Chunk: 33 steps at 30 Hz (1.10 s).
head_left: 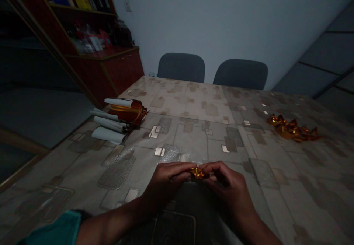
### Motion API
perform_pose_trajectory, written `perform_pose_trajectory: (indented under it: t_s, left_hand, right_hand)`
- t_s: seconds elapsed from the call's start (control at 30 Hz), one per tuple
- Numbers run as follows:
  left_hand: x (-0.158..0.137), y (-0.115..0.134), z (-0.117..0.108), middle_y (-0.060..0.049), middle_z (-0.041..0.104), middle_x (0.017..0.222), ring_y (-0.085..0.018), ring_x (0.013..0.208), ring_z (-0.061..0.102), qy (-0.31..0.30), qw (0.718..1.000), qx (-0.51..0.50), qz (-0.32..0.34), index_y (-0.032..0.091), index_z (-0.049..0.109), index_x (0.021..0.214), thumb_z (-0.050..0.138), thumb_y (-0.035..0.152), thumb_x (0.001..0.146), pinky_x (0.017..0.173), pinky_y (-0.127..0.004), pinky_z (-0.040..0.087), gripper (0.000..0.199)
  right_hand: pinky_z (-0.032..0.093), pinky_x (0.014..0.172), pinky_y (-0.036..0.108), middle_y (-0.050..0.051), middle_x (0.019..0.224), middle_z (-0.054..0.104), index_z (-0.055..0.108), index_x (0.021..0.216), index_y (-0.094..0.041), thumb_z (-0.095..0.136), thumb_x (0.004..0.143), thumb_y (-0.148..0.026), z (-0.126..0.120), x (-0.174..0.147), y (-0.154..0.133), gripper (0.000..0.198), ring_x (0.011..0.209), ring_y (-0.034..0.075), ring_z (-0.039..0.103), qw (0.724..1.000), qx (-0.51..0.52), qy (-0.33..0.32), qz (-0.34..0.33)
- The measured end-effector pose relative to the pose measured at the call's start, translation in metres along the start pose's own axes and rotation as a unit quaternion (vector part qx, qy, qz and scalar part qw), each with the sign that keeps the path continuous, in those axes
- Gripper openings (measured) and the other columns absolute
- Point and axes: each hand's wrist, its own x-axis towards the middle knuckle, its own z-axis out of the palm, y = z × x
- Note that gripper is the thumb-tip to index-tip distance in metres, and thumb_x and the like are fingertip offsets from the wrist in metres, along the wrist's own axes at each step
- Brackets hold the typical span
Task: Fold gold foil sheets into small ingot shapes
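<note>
Between my two hands, low over the near middle of the table, is a small piece of folded gold foil paper (198, 173). My left hand (173, 175) grips its left end with thumb and fingers, and my right hand (227, 180) pinches its right end. The foil shines and bulges in the middle; its ends are covered by my fingertips. Off to the right lies a cluster of folded gold foil pieces (295, 130). On the left side of the table sits a pile of rolled sheets (121, 118), white on one side and gold on the other.
A patterned cloth (190, 108) covers the table (210, 127). Two dark chairs (181, 67) stand at the far edge against the wall. At the back left is a red-brown cabinet (121, 68) with shelves holding folders and bags.
</note>
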Motion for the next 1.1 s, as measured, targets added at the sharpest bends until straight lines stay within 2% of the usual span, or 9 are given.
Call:
perform_pose_trajectory:
  t_s: [0.07, 0.13, 0.2, 0.27, 0.4, 0.63, 0.8, 0.9, 1.1]
  left_hand:
    - [0.001, 0.001, 0.002, -0.005, 0.077, 0.097, -0.020, 0.088, 0.070, 0.000, 0.999, -0.034, -0.030, 0.021, 0.076, 0.107, 0.061, 0.025, 0.090, 0.085, -0.031, 0.051, 0.022]
    - [0.003, 0.002, 0.003, -0.007, 0.075, 0.106, -0.020, 0.091, 0.069, 0.006, 0.992, -0.101, -0.076, 0.019, 0.071, 0.114, 0.062, 0.026, 0.089, 0.086, -0.031, 0.052, 0.028]
    - [0.005, 0.002, 0.005, -0.010, 0.068, 0.122, -0.020, 0.096, 0.068, 0.020, 0.976, -0.186, -0.113, 0.018, 0.063, 0.124, 0.066, 0.029, 0.086, 0.087, -0.032, 0.052, 0.040]
    - [0.006, 0.000, 0.007, -0.013, 0.063, 0.128, -0.020, 0.094, 0.068, 0.036, 0.955, -0.258, -0.141, 0.017, 0.055, 0.129, 0.072, 0.033, 0.082, 0.086, -0.032, 0.053, 0.053]
    - [0.006, -0.007, 0.009, -0.014, 0.060, 0.123, -0.021, 0.096, 0.068, 0.024, 0.924, -0.338, -0.176, 0.017, 0.052, 0.120, 0.077, 0.037, 0.079, 0.087, -0.035, 0.053, 0.052]
    - [0.006, -0.014, 0.014, -0.011, 0.058, 0.124, -0.024, 0.103, 0.064, -0.022, 0.930, -0.351, -0.109, 0.021, 0.054, 0.115, 0.088, 0.031, 0.066, 0.090, -0.036, 0.048, 0.061]
    - [0.007, -0.018, 0.010, -0.013, 0.058, 0.128, -0.027, 0.113, 0.061, -0.049, 0.931, -0.346, -0.105, 0.020, 0.056, 0.122, 0.079, 0.037, 0.077, 0.095, -0.038, 0.045, 0.053]
    - [0.006, -0.019, 0.009, -0.011, 0.059, 0.128, -0.027, 0.116, 0.060, -0.077, 0.924, -0.361, -0.102, 0.022, 0.057, 0.124, 0.079, 0.037, 0.078, 0.097, -0.039, 0.044, 0.054]
    - [0.004, -0.018, 0.009, -0.006, 0.063, 0.117, -0.020, 0.106, 0.064, -0.084, 0.913, -0.386, -0.102, 0.025, 0.063, 0.118, 0.081, 0.026, 0.077, 0.093, -0.032, 0.046, 0.045]
  right_hand:
    - [0.051, 0.061, 0.029, 0.002, 0.079, 0.074, 0.070, 0.085, -0.022, 0.069, 0.080, -0.019, 0.000, 0.000, 0.000, 0.006, 0.065, 0.017, 0.067, 1.000, -0.003, -0.008, 0.006]
    - [0.050, 0.060, 0.027, 0.000, 0.077, 0.072, 0.070, 0.090, -0.022, 0.070, 0.081, -0.020, 0.000, 0.000, 0.001, 0.010, 0.064, 0.016, 0.065, 1.000, -0.009, -0.008, 0.009]
    - [0.050, 0.060, 0.026, 0.000, 0.075, 0.070, 0.069, 0.091, -0.022, 0.071, 0.081, -0.020, 0.001, 0.001, 0.002, 0.011, 0.064, 0.015, 0.064, 1.000, -0.023, 0.002, 0.008]
    - [0.049, 0.059, 0.026, -0.001, 0.072, 0.068, 0.067, 0.091, -0.021, 0.070, 0.082, -0.019, 0.003, 0.002, 0.004, 0.010, 0.062, 0.015, 0.063, 0.999, -0.041, 0.019, 0.003]
    - [0.048, 0.055, 0.025, -0.001, 0.066, 0.065, 0.062, 0.088, -0.020, 0.070, 0.082, -0.020, 0.009, 0.002, 0.004, 0.010, 0.057, 0.014, 0.062, 0.994, -0.081, 0.058, -0.035]
    - [0.047, 0.053, 0.023, -0.002, 0.070, 0.061, 0.060, 0.087, -0.021, 0.066, 0.081, -0.010, 0.014, 0.000, -0.001, 0.014, 0.054, 0.012, 0.058, 0.965, -0.169, 0.056, -0.191]
    - [0.049, 0.056, 0.023, -0.001, 0.081, 0.062, 0.059, 0.097, -0.023, 0.068, 0.081, -0.008, 0.012, -0.003, -0.002, 0.023, 0.059, 0.012, 0.059, 0.974, -0.129, 0.005, -0.185]
    - [0.049, 0.057, 0.024, -0.001, 0.083, 0.063, 0.059, 0.099, -0.024, 0.069, 0.082, -0.009, 0.009, -0.002, -0.003, 0.024, 0.061, 0.012, 0.059, 0.979, -0.101, -0.011, -0.178]
    - [0.049, 0.065, 0.028, 0.002, 0.089, 0.063, 0.059, 0.096, -0.024, 0.065, 0.083, -0.006, 0.005, -0.002, -0.006, 0.022, 0.077, 0.017, 0.061, 0.973, -0.122, -0.051, -0.187]
